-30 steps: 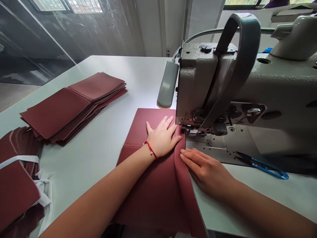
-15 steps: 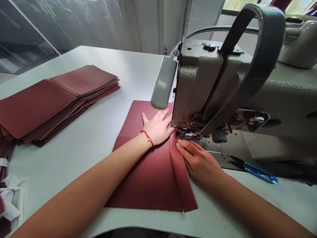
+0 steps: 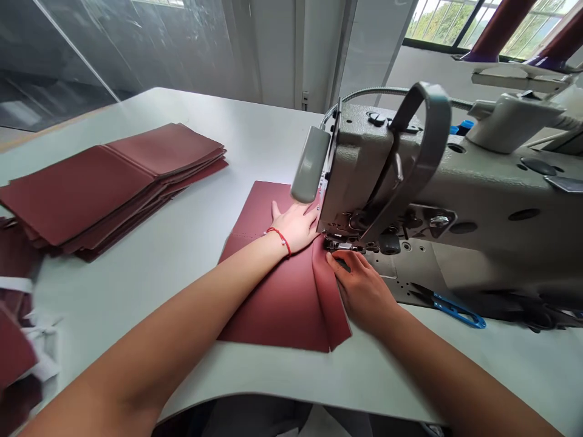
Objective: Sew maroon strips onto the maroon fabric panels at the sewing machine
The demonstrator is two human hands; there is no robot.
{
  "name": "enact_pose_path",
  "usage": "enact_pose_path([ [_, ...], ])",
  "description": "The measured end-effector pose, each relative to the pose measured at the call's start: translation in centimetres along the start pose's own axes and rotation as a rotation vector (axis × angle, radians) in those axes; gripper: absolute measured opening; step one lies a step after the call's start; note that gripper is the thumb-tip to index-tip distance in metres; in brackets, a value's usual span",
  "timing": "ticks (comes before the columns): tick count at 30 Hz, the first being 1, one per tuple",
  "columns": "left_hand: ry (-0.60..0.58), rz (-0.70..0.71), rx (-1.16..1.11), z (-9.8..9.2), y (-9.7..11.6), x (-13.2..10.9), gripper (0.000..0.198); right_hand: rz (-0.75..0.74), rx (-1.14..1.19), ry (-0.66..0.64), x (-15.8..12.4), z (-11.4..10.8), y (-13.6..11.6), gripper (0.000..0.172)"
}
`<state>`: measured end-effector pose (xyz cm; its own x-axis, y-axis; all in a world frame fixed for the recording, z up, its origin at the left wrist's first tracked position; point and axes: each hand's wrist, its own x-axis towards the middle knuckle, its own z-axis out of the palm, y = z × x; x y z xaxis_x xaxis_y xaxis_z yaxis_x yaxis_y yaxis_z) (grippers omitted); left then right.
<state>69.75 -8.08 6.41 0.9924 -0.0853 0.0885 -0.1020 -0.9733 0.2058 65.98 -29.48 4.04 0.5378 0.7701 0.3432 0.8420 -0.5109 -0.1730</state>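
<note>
A dark red, leather-like panel (image 3: 277,309) lies on the white table, its right margin folded up and running under the presser foot (image 3: 344,246) of a grey sewing machine (image 3: 359,164). My left hand (image 3: 296,227) rests flat on the panel with fingers spread, just left of the needle area; some fingertips are hidden behind the machine head. A red bracelet (image 3: 280,240) circles that wrist. My right hand (image 3: 364,285) pinches the panel's folded right edge between thumb and fingers, close in front of the presser foot.
A stack of similar red panels (image 3: 122,176) lies on the left of the table (image 3: 255,142). Blue-handled thread snips (image 3: 455,306) rest to the right, with dark scissors (image 3: 537,315) beyond them. A grey lamp (image 3: 311,164) hangs by the machine head. Red pieces with white strips (image 3: 27,340) sit lower left.
The panel has slid slightly away from the table's front edge, under the machine, with both hands staying on it. My view has shifted, showing more of the machine and window.
</note>
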Motion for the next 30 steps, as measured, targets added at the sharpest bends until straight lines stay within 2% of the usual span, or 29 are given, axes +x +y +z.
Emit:
enact_pose_path([
  [3,-0.042,0.195,0.002,-0.9,1.8,-4.0,0.031,-0.045,0.0,0.039,-1.3,-0.4,-1.3,0.035],
  [5,-0.081,0.334,-0.047,-1.5,3.5,-8.0,0.029,-0.095,0.019,0.037,-2.8,-0.9,-2.5,0.035],
  [6,-0.072,0.361,-0.079,-1.7,4.4,-10.1,0.03,-0.117,0.032,0.034,-3.7,-1.1,-3.1,0.036],
  [9,-0.004,0.274,-0.089,-1.6,6.5,-15.1,0.059,-0.134,0.08,0.043,-5.8,-1.5,-4.3,0.036],
  [11,0.038,0.15,-0.074,-0.9,7.4,-16.7,0.062,-0.111,0.116,0.07,-6.6,-1.5,-4.6,0.039],
  [14,0.099,0.015,-0.124,0.6,8.0,-17.5,0.045,-0.082,0.152,0.116,-7.1,-1.1,-4.5,0.047],
  [18,0.17,-0.055,-0.155,1.7,8.4,-17.6,0.043,-0.097,0.154,0.148,-7.2,-0.8,-4.3,0.045],
  [27,0.164,-0.054,-0.112,1.9,8.4,-18.0,0.045,-0.148,0.141,0.16,-7.5,-1.2,-4.6,0.037],
  [30,0.205,-0.033,-0.113,1.8,8.6,-18.0,0.044,-0.2,0.151,0.14,-7.8,-1.6,-4.9,0.03],
])
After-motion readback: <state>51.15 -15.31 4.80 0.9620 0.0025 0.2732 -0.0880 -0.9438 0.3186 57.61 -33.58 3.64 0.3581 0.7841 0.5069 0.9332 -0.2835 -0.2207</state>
